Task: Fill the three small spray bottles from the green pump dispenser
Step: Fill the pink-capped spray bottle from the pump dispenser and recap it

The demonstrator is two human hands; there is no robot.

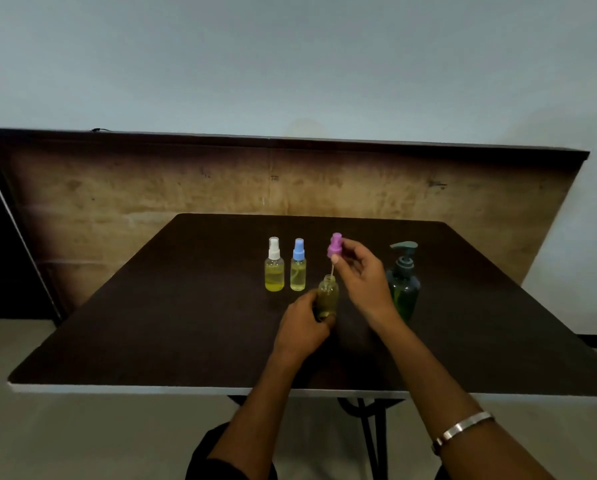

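1. Standing under everything is the dark table [186,323], and all the task things sit in a row near its middle
2. Next in size is the green pump dispenser [403,282] at the right end of the row. It stands upright with its pump on top, and no hand touches it. Green liquid shows inside, so I think it is not used up
3. The left hand [302,327] is curled around the third small bottle [327,297], gripping it low down near the table, in front of the others. Its neck is open, and yellow-green liquid shows inside, though I cannot tell how high it goes
4. The right hand [363,271] pinches the purple spray top [334,244] with its fingertips, holding it just above the open neck. The thin tube [332,270] under the top points down toward the neck, and its end seems to be at the opening
5. The bottle with the white top [274,265] stands at the left end. It is closed and has yellow liquid in it, so it looks done
6. The bottle with the blue top [297,265] stands just beside it, also closed, also with yellow liquid, so it looks done too
7. So I think two bottles are finished and the third is nearly there. What is left is to put the purple top on tight and stand the bottle in the row
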